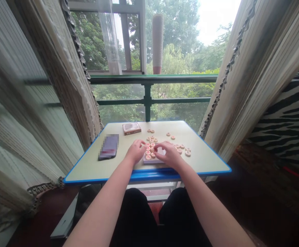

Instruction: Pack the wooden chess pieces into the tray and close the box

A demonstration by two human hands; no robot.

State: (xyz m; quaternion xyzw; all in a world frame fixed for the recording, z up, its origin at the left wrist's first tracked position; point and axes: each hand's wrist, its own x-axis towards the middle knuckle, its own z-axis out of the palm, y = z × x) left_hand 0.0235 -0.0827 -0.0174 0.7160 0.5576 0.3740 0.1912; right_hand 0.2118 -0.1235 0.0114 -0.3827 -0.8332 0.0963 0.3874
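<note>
A shallow pale box sits near the table's front edge. Rows of round xiangqi pieces with red characters fill its left part. At the box's left side is my left hand, its fingers bent and thumb apart, with no piece visible in it. My right hand reaches over the right part of the box and covers it. Its thumb and fingertips close on a xiangqi piece beside the rows, mostly hidden by the fingers. More loose pieces lie right of that hand, and several others behind the box.
The cream table has a blue edge. A flat box lies at the back left, and a dark blurred item at the left. Two pieces lie farther back. A green railing and curtains stand beyond.
</note>
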